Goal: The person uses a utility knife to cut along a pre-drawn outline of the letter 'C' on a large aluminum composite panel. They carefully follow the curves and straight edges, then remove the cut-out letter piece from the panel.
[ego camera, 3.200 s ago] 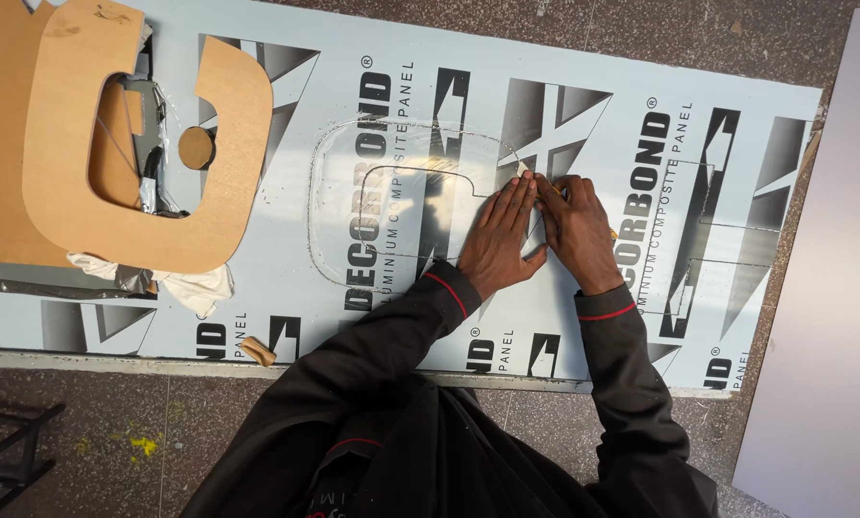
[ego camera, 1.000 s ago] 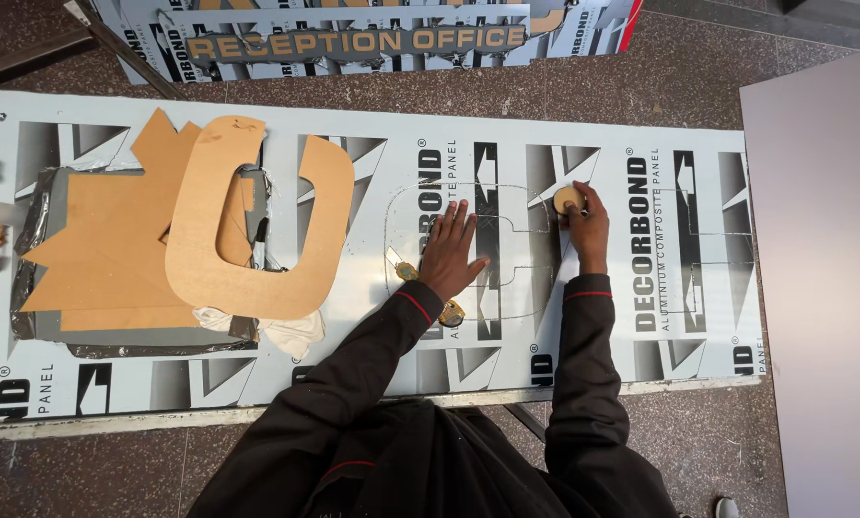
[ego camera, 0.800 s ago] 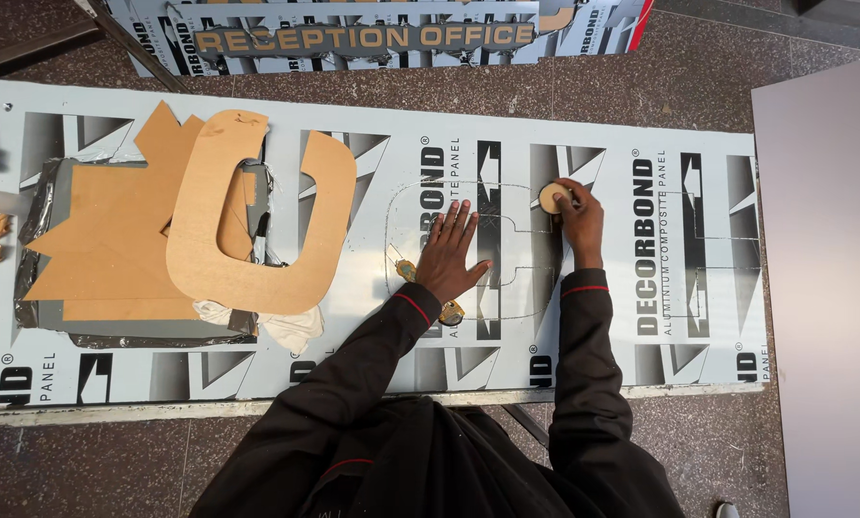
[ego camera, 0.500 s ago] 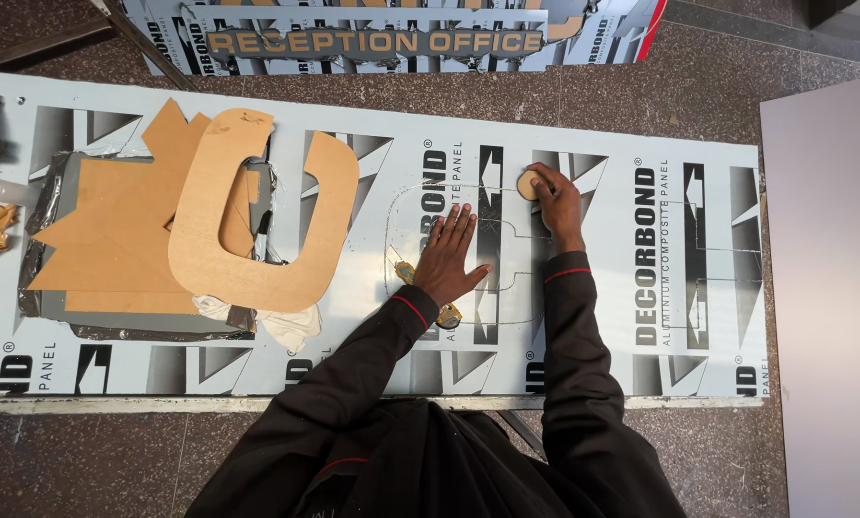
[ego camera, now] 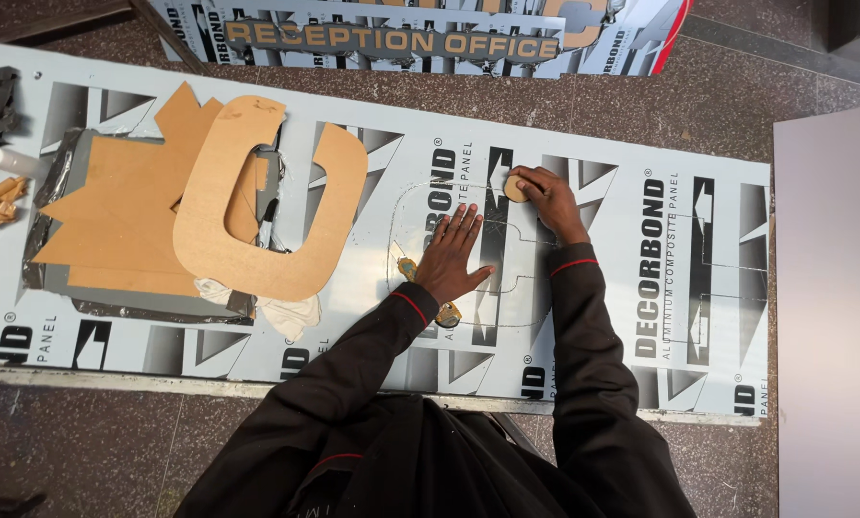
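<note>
A clear, letter-shaped acrylic piece (ego camera: 420,206) lies flat on a long grey printed aluminium panel (ego camera: 679,317) on the floor. My left hand (ego camera: 454,254) presses flat on the clear piece, fingers spread. A yellow-handled tool (ego camera: 446,314) lies partly under that wrist. My right hand (ego camera: 545,197) is closed around a small round brown disc (ego camera: 514,188), holding it against the panel at the clear piece's upper right edge.
A large brown board letter cutout (ego camera: 257,206) rests on brown board scraps (ego camera: 114,230) at the left, with a white rag (ego camera: 291,312) below it. A sign with gold lettering (ego camera: 392,38) lies at the top. A pale sheet (ego camera: 833,317) lies on the right.
My right hand slid the round disc leftward along the top edge of the clear piece. The left hand stayed pressed flat. The view shifted slightly.
</note>
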